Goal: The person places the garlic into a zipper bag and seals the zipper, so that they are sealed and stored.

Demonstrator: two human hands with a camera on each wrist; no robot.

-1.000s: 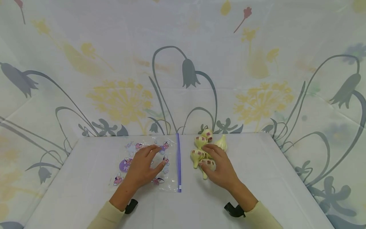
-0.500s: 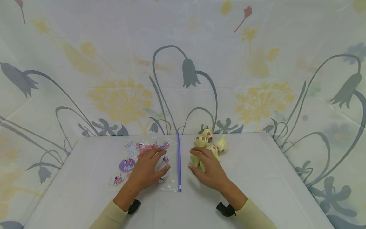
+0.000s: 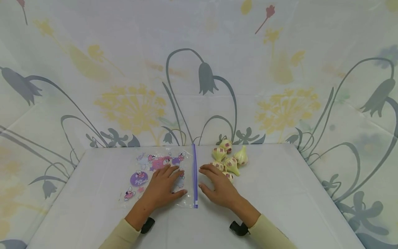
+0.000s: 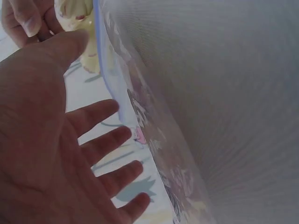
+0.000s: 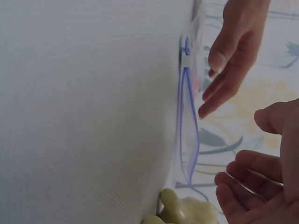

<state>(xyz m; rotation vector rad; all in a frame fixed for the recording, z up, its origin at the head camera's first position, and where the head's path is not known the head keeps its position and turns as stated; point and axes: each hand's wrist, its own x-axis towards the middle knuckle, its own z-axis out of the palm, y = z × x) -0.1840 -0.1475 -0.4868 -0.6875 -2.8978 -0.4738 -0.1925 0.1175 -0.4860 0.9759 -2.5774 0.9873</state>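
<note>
A clear zip bag (image 3: 139, 179) with pink and purple cartoon prints lies flat on the white table. Its purple zip edge (image 3: 195, 173) faces right, and a white slider (image 5: 186, 61) sits at the near end; the zip gapes in the right wrist view. Over the bag hovers my left hand (image 3: 163, 186), fingers spread and holding nothing. My right hand (image 3: 220, 186), also holding nothing, is just right of the zip edge with its fingers loosely bent. Several garlic bulbs (image 3: 231, 166) lie in a cluster beyond it, the nearest partly hidden by that hand.
The white cloth-covered table (image 3: 280, 207) ends at a flower-printed backdrop (image 3: 205, 76) behind and at both sides. A black wrist mount (image 3: 238, 228) shows under the right wrist, another black mount (image 3: 147, 225) under the left.
My right hand has moved left from over the garlic to the zip edge, uncovering more bulbs. My left hand has shifted slightly right and toward me over the bag.
</note>
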